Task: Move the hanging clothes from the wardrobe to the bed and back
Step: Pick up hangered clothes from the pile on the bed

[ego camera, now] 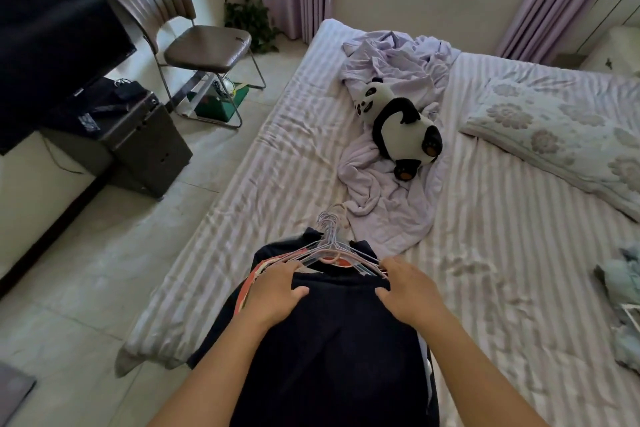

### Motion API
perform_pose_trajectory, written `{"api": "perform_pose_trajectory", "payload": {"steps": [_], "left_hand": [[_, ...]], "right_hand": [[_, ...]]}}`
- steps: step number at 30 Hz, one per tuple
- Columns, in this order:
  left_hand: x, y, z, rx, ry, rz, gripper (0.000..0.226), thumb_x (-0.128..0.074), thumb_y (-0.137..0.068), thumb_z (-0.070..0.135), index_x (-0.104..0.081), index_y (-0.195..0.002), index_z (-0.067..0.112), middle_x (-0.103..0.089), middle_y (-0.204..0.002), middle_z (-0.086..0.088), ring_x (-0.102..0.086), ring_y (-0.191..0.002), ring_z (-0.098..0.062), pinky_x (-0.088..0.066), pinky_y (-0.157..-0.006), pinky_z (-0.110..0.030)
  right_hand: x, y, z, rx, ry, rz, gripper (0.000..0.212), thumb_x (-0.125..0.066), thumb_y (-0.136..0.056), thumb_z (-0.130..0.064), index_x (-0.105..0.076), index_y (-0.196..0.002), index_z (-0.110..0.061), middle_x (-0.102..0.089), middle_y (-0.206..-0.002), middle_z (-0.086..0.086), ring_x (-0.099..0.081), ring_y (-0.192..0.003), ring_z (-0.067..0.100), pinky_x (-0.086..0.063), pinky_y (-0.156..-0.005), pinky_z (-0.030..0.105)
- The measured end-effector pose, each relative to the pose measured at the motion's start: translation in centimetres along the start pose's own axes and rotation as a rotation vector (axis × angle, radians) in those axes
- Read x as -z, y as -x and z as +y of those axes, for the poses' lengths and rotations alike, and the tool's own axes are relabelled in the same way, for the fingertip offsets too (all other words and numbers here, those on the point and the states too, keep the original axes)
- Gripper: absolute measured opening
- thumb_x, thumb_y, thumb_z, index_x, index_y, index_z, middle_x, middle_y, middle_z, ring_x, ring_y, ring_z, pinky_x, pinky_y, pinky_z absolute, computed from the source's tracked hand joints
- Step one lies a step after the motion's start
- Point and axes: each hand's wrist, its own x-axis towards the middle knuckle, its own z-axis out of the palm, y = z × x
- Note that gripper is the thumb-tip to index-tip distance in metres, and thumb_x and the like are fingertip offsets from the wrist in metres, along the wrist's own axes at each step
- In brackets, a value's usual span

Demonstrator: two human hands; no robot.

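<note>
A: Which leg of the job is this?

B: The bed leg, I'd judge. The clothes (329,340), a dark stack with hangers (332,246) bunched at the top, lie at the near edge of the bed (485,253), the lower part trailing off the mattress toward the person. Whether they are being set down or gathered to go back, one picture won't say

A: And the hands?

B: Both are on top of the stack, just below the hangers' shoulders and apart from each other. The left hand (277,291) lies palm down, fingers reaching onto the left hanger arms, thumb spread inward on the dark cloth. The right hand (405,291) mirrors it, fingertips at the right hanger arms, thumb pointing in. Fingers look fairly straight, resting or pressing, not curled round anything I can see

A: So nothing is gripped?

B: Not plainly. The fingertips are partly hidden among the wires, so a light hold there can't be ruled out

A: What does the next move want?

B: If it's the return trip, the hooks need gathering in one hand so the bundle lifts together, keeping clear of the sheet (388,191) and the panda (398,128) lying beyond the hooks
</note>
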Motion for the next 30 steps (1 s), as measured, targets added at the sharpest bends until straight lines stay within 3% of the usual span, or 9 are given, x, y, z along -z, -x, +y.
{"api": "perform_pose_trajectory", "payload": {"steps": [3, 8, 14, 17, 21, 25, 30], "left_hand": [[-1.4, -3.1, -1.6, 0.031, -0.018, -0.01, 0.055, -0.07, -0.083, 0.036, -0.054, -0.135, 0.027, -0.058, -0.136, 0.005, -0.053, -0.124, -0.016, -0.044, -0.1, -0.03], [-3.9, -7.5, -4.9, 0.055, -0.162, -0.083, 0.06, -0.07, -0.079, 0.041, -0.049, -0.134, 0.028, -0.054, -0.137, 0.005, -0.049, -0.126, -0.017, -0.046, -0.102, -0.038], [-7.6, -10.3, -7.0, 0.128, -0.255, -0.094, 0.079, -0.075, -0.081, 0.039, -0.035, -0.146, 0.02, -0.042, -0.149, -0.003, -0.039, -0.137, -0.023, -0.037, -0.111, -0.039], [-8.9, -11.2, -7.9, 0.172, -0.297, -0.114, 0.08, -0.072, -0.084, 0.042, -0.032, -0.149, 0.019, -0.041, -0.151, -0.005, -0.039, -0.138, -0.024, -0.035, -0.112, -0.038], [-9.7, -12.0, -8.4, 0.184, -0.363, -0.133, 0.072, -0.069, -0.085, 0.046, -0.041, -0.144, 0.019, -0.045, -0.147, -0.005, -0.04, -0.135, -0.025, -0.034, -0.112, -0.039], [-9.9, -12.4, -8.1, 0.233, -0.32, -0.093, 0.071, -0.077, -0.078, 0.043, -0.044, -0.135, 0.017, -0.051, -0.138, -0.006, -0.046, -0.128, -0.025, -0.04, -0.106, -0.039], [-9.8, -11.7, -7.7, 0.239, -0.288, -0.038, 0.08, -0.08, -0.076, 0.04, -0.038, -0.141, 0.017, -0.048, -0.141, -0.007, -0.044, -0.13, -0.025, -0.042, -0.106, -0.04]], "right_hand": [[-2.0, -3.3, 2.0, -0.028, -0.01, -0.053, 0.029, -0.059, -0.091, -0.032, -0.052, -0.116, -0.02, -0.058, -0.111, -0.002, -0.055, -0.1, 0.019, -0.048, -0.08, 0.033], [-5.9, -8.1, 5.4, -0.05, 0.014, -0.161, 0.034, -0.064, -0.088, -0.031, -0.051, -0.118, -0.021, -0.058, -0.116, 0.0, -0.057, -0.1, 0.02, -0.05, -0.082, 0.034], [-10.7, -11.6, 8.1, -0.033, 0.069, -0.232, 0.078, -0.068, -0.087, -0.043, -0.03, -0.151, -0.019, -0.042, -0.149, 0.001, -0.043, -0.133, 0.024, -0.04, -0.107, 0.038], [-12.6, -12.4, 8.8, -0.038, 0.076, -0.204, 0.076, -0.067, -0.086, -0.046, -0.032, -0.149, -0.021, -0.042, -0.147, 0.0, -0.044, -0.131, 0.024, -0.039, -0.108, 0.039], [-13.8, -13.2, 9.1, -0.04, 0.135, -0.154, 0.079, -0.07, -0.08, -0.05, -0.035, -0.145, -0.022, -0.042, -0.143, 0.001, -0.04, -0.129, 0.026, -0.034, -0.11, 0.037], [-13.9, -13.7, 9.0, -0.045, 0.032, -0.134, 0.073, -0.077, -0.075, -0.04, -0.045, -0.138, -0.022, -0.046, -0.137, -0.002, -0.048, -0.121, 0.022, -0.043, -0.101, 0.035], [-13.7, -12.7, 8.0, -0.055, 0.072, -0.085, 0.073, -0.074, -0.081, -0.04, -0.039, -0.143, -0.021, -0.045, -0.143, -0.004, -0.044, -0.13, 0.019, -0.04, -0.105, 0.033]]}}
